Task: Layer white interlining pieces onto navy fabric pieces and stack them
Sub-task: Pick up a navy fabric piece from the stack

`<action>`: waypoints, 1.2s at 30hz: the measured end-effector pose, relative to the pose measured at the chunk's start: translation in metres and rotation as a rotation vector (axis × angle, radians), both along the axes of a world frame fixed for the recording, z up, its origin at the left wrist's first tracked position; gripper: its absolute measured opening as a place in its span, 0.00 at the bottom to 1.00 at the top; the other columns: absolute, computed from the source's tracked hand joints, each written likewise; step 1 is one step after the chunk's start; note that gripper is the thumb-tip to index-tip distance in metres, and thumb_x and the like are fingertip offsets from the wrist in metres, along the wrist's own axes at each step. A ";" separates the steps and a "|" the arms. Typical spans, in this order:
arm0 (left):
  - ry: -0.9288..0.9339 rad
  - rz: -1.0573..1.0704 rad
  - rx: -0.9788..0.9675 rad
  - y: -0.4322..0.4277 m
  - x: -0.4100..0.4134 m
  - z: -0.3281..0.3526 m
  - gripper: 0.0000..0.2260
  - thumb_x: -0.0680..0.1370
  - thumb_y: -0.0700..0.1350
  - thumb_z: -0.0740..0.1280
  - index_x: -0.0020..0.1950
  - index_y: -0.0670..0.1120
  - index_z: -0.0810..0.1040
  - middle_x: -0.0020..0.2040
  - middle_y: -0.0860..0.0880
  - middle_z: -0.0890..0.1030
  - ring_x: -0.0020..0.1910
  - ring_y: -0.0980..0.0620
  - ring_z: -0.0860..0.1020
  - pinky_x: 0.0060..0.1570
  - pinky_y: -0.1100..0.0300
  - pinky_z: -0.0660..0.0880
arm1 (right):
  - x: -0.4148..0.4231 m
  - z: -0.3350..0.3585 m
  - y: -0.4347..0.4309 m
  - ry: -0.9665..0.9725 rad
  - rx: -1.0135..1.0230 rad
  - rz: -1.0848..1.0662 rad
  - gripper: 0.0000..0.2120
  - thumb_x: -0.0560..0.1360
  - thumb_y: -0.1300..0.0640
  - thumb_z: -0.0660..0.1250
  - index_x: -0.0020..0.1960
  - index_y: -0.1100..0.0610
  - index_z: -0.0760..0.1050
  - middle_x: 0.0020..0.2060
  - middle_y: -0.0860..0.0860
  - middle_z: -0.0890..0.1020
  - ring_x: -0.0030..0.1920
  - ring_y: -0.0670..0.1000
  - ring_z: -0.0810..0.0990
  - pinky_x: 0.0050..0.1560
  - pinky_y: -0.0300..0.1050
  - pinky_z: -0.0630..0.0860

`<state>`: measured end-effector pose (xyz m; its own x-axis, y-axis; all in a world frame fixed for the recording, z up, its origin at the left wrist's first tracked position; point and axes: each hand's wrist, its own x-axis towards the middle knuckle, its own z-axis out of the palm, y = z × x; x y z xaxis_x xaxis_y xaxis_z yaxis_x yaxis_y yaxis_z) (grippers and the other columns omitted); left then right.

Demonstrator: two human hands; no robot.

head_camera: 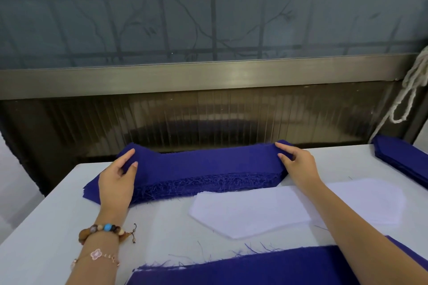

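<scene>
A thick stack of navy fabric pieces with frayed front edges lies across the far side of the table. My left hand pinches the top layers at the stack's left end, thumb under and fingers on top. At the right end my right hand grips the top layers, which lift slightly there. Just in front of the stack, a pile of white interlining pieces lies flat. Another navy piece lies at the near edge, with a sliver of white showing at its left corner.
The table has a pale cover. A further stack of navy pieces sits at the far right edge. A white cord hangs at the right. A metal sill and ribbed panel stand right behind the table.
</scene>
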<state>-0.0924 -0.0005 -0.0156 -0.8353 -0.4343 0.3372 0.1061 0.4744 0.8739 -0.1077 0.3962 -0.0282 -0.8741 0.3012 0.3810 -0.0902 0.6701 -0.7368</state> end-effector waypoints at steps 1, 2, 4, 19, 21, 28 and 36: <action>-0.012 -0.004 -0.004 0.000 0.001 0.002 0.18 0.81 0.43 0.64 0.71 0.52 0.73 0.47 0.44 0.79 0.46 0.43 0.77 0.46 0.46 0.78 | 0.000 0.000 -0.001 -0.002 0.008 -0.001 0.16 0.79 0.61 0.63 0.67 0.55 0.75 0.61 0.56 0.79 0.59 0.56 0.76 0.59 0.46 0.73; -0.021 -0.005 -0.010 0.000 0.001 0.002 0.19 0.81 0.43 0.64 0.72 0.51 0.73 0.48 0.43 0.79 0.47 0.42 0.78 0.47 0.45 0.78 | 0.000 0.000 -0.001 -0.009 0.018 0.000 0.17 0.79 0.62 0.63 0.67 0.55 0.75 0.61 0.56 0.79 0.60 0.56 0.76 0.60 0.46 0.72; -0.026 0.001 -0.021 0.000 0.003 0.003 0.19 0.80 0.43 0.65 0.71 0.50 0.73 0.46 0.42 0.79 0.46 0.41 0.78 0.43 0.49 0.77 | 0.001 0.002 -0.002 -0.032 0.036 0.005 0.17 0.79 0.62 0.62 0.68 0.55 0.74 0.62 0.55 0.78 0.61 0.56 0.75 0.61 0.45 0.71; -0.035 -0.100 0.126 0.002 0.044 0.026 0.19 0.78 0.42 0.69 0.70 0.48 0.75 0.45 0.45 0.82 0.47 0.45 0.81 0.49 0.50 0.78 | 0.058 0.041 0.023 -0.081 -0.165 0.012 0.16 0.79 0.61 0.64 0.66 0.55 0.75 0.61 0.55 0.77 0.55 0.50 0.75 0.48 0.41 0.78; -0.035 -0.119 0.147 0.003 0.051 0.027 0.19 0.78 0.42 0.69 0.69 0.48 0.76 0.46 0.44 0.82 0.47 0.45 0.81 0.48 0.53 0.78 | 0.069 0.042 0.027 -0.108 -0.195 0.020 0.16 0.79 0.61 0.64 0.67 0.55 0.74 0.61 0.55 0.77 0.55 0.50 0.75 0.45 0.38 0.77; -0.050 -0.158 0.022 0.010 0.096 0.022 0.19 0.76 0.42 0.71 0.67 0.48 0.78 0.36 0.39 0.81 0.39 0.40 0.80 0.29 0.69 0.70 | 0.116 0.038 0.047 -0.160 -0.257 -0.024 0.16 0.79 0.60 0.63 0.66 0.52 0.75 0.62 0.53 0.76 0.53 0.50 0.76 0.36 0.31 0.72; -0.058 -0.130 0.029 0.022 0.153 0.016 0.18 0.76 0.42 0.72 0.66 0.48 0.79 0.37 0.39 0.82 0.41 0.41 0.80 0.36 0.63 0.74 | 0.167 0.033 0.056 -0.183 -0.216 -0.061 0.16 0.80 0.60 0.61 0.65 0.49 0.76 0.64 0.52 0.76 0.58 0.53 0.76 0.47 0.37 0.75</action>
